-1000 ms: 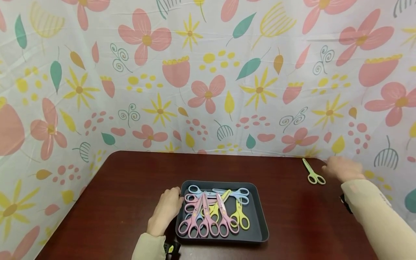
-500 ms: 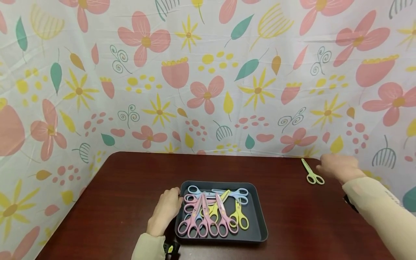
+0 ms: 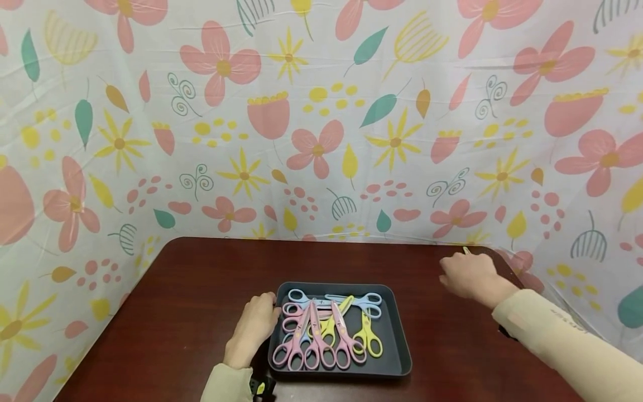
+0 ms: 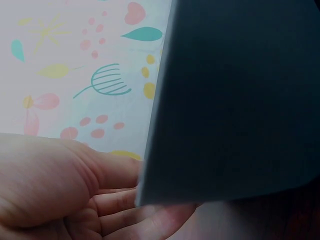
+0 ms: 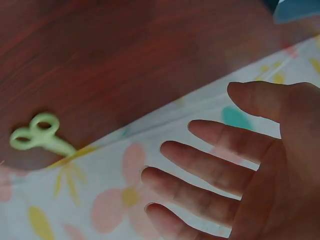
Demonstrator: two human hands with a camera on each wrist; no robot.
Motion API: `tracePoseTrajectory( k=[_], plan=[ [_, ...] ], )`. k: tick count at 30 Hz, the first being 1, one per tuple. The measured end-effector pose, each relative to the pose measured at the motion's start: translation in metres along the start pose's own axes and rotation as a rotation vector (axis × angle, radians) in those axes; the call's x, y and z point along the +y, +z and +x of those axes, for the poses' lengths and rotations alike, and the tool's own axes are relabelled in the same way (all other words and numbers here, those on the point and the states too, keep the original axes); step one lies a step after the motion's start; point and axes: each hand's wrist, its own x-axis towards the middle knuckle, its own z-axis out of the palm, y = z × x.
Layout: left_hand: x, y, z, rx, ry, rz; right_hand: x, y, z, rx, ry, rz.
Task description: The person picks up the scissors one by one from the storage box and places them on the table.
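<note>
My right hand (image 3: 472, 276) hangs over the brown table (image 3: 226, 268), fingers apart. Just past it lie green scissors (image 5: 47, 140), by the tall flowery cloth (image 3: 321, 72). My left hand (image 3: 251, 326) touches the tray (image 3: 394, 341) of other scissors (image 3: 342, 330); I can't tell if it grips.

Lt-green scissors (image 5: 49, 141) flat on table (image 5: 100, 75) nr corner; dk-gray tray (image 3: 394, 346) w/ pink, blue, ylw scissors (image 3: 315, 326) overlapping.

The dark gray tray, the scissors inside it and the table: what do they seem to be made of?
Tray: probably plastic, possibly coated metal, being evenly gray and matte.
Scissors: probably plastic handles, being smooth and uniformly pastel; blade material unclear.
Table: wood or wood-look laminate, judging by streaky reddish-brown grain; satin sheen.
</note>
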Motion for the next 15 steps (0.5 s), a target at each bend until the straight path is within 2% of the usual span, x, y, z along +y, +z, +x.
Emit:
tracePoseTrajectory(
  k=[9, 15],
  plan=[
    [0.002, 0.001, 0.000, -0.010, -0.013, -0.013, -0.052, 0.006, -0.004, 0.156, -0.140, 0.004],
    [0.002, 0.000, 0.000, -0.009, -0.016, -0.014, -0.076, 0.008, -0.004, 0.207, -0.205, 0.010]
  ],
)
